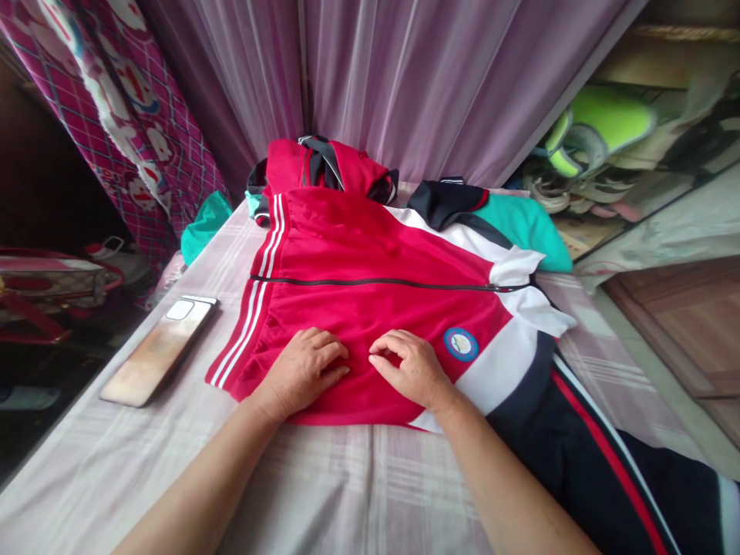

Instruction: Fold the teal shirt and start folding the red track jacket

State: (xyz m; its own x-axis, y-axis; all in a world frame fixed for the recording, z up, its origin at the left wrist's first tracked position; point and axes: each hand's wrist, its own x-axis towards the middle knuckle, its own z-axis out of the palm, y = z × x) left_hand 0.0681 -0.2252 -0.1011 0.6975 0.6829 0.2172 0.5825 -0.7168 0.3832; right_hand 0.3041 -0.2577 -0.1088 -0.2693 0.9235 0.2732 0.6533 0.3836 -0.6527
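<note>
A red, white and black zip-up jacket [347,308] lies spread on the cloth-covered table, its collar to the right. Its zipper runs across it, and a round blue badge [461,344] sits on the chest. My left hand [306,366] rests on the lower red part near the striped hem, fingers bent, thumb apart from them, nothing held. My right hand [409,364] is just left of the badge, thumb and forefinger tips brought together with no cloth visible between them. One dark sleeve [583,432] with a red stripe stretches toward the lower right, partly behind my right forearm.
A phone [162,351] lies on the left of the table [324,493]. Behind the jacket are a crumpled red and black garment [329,166] and a green and black garment [520,223]. Purple curtains [405,85] hang at the back; shoes [555,193] fill a rack at right.
</note>
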